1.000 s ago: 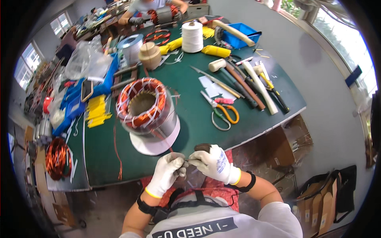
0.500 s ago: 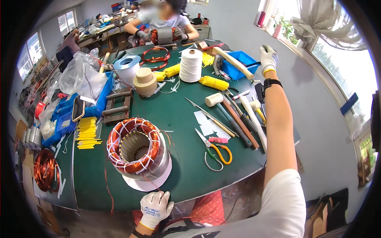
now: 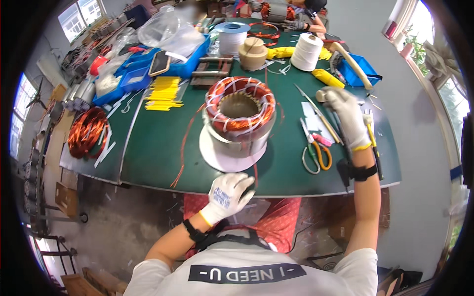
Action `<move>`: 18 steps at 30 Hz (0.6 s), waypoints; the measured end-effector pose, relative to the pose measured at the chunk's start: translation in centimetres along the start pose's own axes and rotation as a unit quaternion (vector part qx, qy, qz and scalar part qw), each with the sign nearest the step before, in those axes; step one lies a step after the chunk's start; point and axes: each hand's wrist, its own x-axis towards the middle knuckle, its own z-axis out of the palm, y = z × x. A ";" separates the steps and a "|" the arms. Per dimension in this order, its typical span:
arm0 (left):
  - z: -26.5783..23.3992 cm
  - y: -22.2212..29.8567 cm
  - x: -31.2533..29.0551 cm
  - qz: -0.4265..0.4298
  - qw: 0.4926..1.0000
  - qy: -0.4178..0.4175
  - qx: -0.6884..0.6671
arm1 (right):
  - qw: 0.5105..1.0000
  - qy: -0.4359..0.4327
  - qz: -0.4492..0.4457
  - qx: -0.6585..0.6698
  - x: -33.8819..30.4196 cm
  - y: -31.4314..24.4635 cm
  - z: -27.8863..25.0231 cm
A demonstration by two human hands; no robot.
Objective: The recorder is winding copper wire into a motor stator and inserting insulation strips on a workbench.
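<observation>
A green-topped table (image 3: 158, 148) fills the view — a copper-wound motor stator (image 3: 240, 114) stands near its middle on a white disc (image 3: 224, 157). The right hand (image 3: 345, 116), gloved, has its grip closed on the pale head of a mallet (image 3: 323, 94) among tools at the table's right. The left hand (image 3: 228, 195) rests loosely curled at the near edge, holding nothing visible. Orange-handled scissors (image 3: 315, 154) lie nearby; windows — bright ones — line both walls.

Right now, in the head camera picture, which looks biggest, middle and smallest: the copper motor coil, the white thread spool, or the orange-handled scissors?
1. Copper motor coil, clearly biggest.
2. Orange-handled scissors and white thread spool look alike in size; the spool sits farther from the camera, so I won't rank them.
</observation>
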 end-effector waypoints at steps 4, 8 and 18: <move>-0.5 -0.7 -0.4 -0.156 0.968 0.192 -0.030 | 0.943 -0.098 0.113 0.297 -3.1 4.0 9.2; -1.4 -1.5 1.1 -0.207 0.965 0.154 -0.053 | 0.880 -0.159 0.080 0.440 -3.8 3.9 15.4; -0.6 -2.6 2.0 -0.163 0.979 0.119 -0.038 | 0.977 -0.010 0.004 0.212 -7.9 4.2 16.9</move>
